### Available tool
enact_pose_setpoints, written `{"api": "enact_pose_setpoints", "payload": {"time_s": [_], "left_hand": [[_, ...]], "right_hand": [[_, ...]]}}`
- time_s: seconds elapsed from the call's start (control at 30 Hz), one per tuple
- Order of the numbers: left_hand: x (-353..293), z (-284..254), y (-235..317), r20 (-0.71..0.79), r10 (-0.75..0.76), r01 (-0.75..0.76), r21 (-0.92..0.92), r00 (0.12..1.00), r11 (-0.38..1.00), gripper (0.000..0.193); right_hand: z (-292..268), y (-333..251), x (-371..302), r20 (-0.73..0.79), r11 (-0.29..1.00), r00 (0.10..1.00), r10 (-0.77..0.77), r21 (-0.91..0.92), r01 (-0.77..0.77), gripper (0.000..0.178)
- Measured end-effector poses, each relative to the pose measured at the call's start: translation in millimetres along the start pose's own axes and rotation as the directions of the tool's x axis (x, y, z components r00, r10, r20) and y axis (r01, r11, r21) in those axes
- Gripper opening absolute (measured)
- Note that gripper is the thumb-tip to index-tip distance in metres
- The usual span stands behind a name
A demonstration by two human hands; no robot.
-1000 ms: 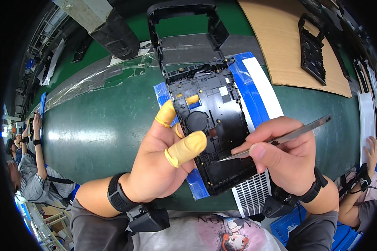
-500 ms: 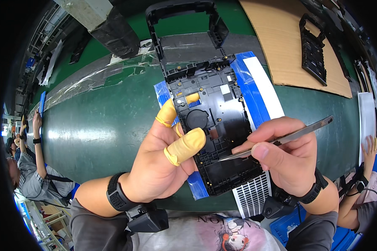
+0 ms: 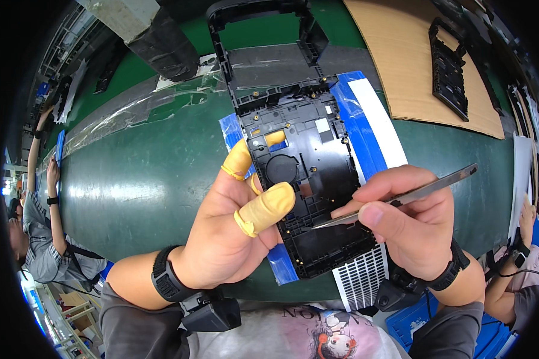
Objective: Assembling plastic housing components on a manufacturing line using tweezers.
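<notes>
My left hand, with yellow finger cots on several fingers, is closed on the left edge of a black plastic device frame. Its thumb lies over the front, and a covered fingertip shows through a rectangular opening. The frame has an open handle loop at the far end, brass inserts and a round recess. Pinched in my right hand are metal tweezers, slanting down to the left. Their tip is at the lower part of the frame; whether it touches or grips anything there I cannot tell.
Under the frame lie blue-taped strips and a white sheet with black labels on the green table. A second black frame rests on cardboard at far right. A dark-wrapped post stands far left. Co-workers sit on both sides.
My hands, the frame and the tweezers have hardly moved. At the left, a co-worker's arm now reaches farther up; at the right, another person's hand has shifted slightly.
</notes>
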State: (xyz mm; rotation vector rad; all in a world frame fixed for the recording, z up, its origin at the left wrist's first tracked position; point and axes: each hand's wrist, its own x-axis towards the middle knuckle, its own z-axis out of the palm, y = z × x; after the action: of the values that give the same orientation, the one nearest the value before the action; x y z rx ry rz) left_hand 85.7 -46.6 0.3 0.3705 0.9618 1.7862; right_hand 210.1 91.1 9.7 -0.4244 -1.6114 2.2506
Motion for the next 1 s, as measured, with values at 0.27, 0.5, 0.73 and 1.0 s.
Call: {"api": "enact_pose_setpoints", "payload": {"time_s": [0.27, 0.5, 0.73, 1.0], "left_hand": [[-2, 1, 0, -0.027, -0.001, 0.001, 0.000, 1.000, 1.000, 0.054], [-1, 1, -2, -0.043, 0.012, -0.011, 0.026, 0.999, 1.000, 0.069], [-4, 1, -9, 0.050, 0.157, -0.164, 0.232, 0.986, 0.959, 0.076], [25, 0, 3, -0.017, 0.158, -0.144, 0.319, 0.987, 0.937, 0.070]], "right_hand": [[-3, 2, -1, 0.064, 0.998, 0.998, 0.003, 0.069, -0.008, 0.016], [-4, 5, -1, 0.065, 0.999, 0.998, -0.021, 0.038, 0.019, 0.015], [-2, 10, -7, 0.066, 0.986, 0.993, -0.098, -0.129, 0.106, 0.014], [-31, -13, 8, -0.161, 0.985, 0.981, -0.108, 0.116, 0.128, 0.011]]}}
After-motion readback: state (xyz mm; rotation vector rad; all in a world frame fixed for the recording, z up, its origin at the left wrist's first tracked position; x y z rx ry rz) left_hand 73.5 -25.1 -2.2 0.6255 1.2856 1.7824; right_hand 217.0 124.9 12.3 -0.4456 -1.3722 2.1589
